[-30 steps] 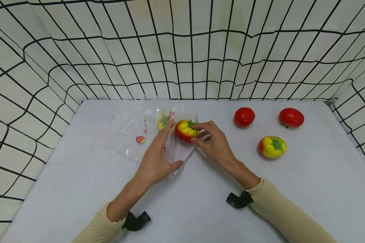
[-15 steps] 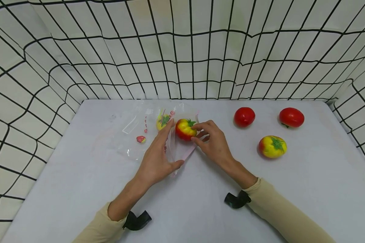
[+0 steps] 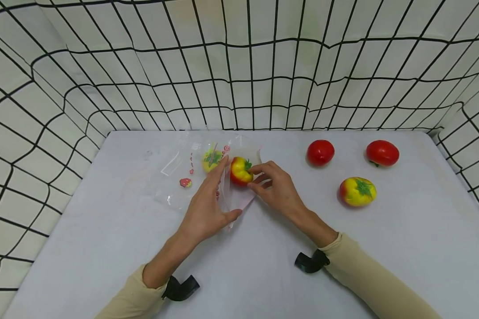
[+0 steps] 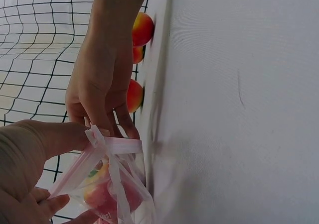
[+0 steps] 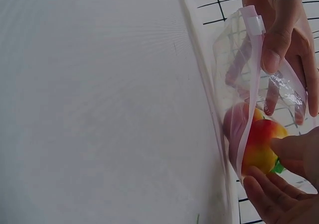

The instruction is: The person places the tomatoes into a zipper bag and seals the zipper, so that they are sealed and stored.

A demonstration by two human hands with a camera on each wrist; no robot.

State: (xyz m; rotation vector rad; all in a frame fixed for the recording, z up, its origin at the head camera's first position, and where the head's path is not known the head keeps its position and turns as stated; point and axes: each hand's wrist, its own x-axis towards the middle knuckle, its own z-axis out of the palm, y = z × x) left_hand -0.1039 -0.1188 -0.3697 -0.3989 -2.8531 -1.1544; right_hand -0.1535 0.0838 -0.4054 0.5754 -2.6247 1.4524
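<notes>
A clear zip bag [image 3: 171, 170] with a pink rim and small red prints lies at the centre left of the table in the head view. My left hand [image 3: 205, 212] has its fingers and thumb spread straight along the bag's mouth; the thumb touches the rim near the slider [image 5: 256, 25]. With fingertips and thumb, my right hand [image 3: 278, 188] grips a red-and-yellow tomato [image 3: 237, 173] with a green calyx, in the bag's mouth. Another yellow tomato [image 3: 210, 160] shows through the plastic, farther in. My left fingers hide part of the bag.
Two red tomatoes [image 3: 320, 153], [image 3: 382, 153] and a yellow-red tomato [image 3: 357, 192] lie on the white table [image 3: 263, 274] to the right. A black wire grid [image 3: 251, 82] rises behind the table and along both sides.
My right hand has shifted slightly left with the tomato, which has turned a little and sits deeper in the bag. The tomato inside has moved slightly left. My left hand stays in place.
</notes>
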